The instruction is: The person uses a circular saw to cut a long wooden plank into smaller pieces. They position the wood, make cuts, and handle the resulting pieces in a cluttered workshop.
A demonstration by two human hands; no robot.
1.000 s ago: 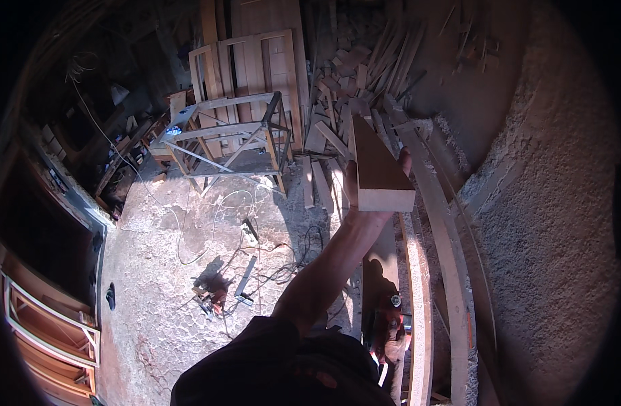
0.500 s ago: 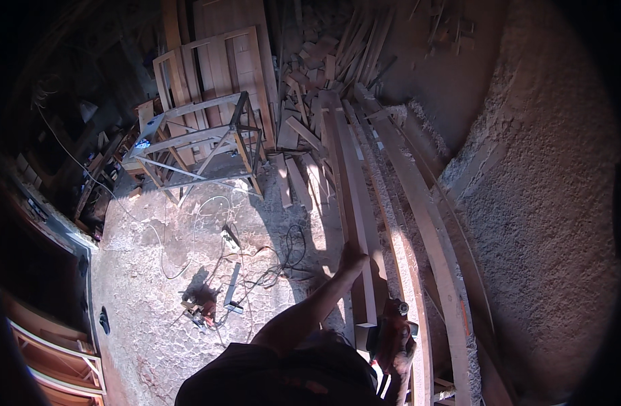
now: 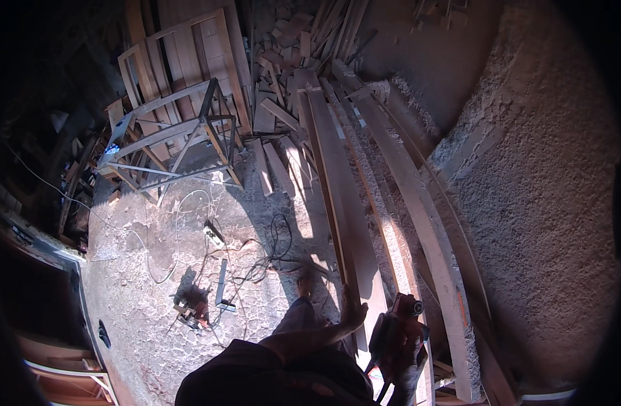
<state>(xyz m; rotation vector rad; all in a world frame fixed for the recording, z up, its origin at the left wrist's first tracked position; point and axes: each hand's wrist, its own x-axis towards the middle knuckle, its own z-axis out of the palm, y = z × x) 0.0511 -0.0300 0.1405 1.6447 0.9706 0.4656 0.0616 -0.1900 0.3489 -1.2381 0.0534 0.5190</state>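
Note:
A long wooden plank [image 3: 348, 220] stretches away from me, its broad face lit near my end. My left hand [image 3: 353, 314] grips its left edge close to my body, fingers partly hidden in shade. Beside the plank's near end, my right hand [image 3: 407, 373] is closed around a red and dark power tool, which looks like an electric hand planer [image 3: 397, 330] with a round knob on top. Shadow hides most of the right fingers. Whether the planer rests on the wood cannot be made out.
Right of the plank lie more long boards [image 3: 429, 227] strewn with shavings, near a rough wall [image 3: 527, 203]. A wooden frame stand [image 3: 168, 139] is at the far left, before leaning door panels [image 3: 188, 61]. Cables [image 3: 260, 267] and another tool [image 3: 192, 314] lie on the floor.
My left hand has slid along the plank toward me. The plank appears turned, with more of its broad face showing. The planer stays in my right hand, and my view has shifted.

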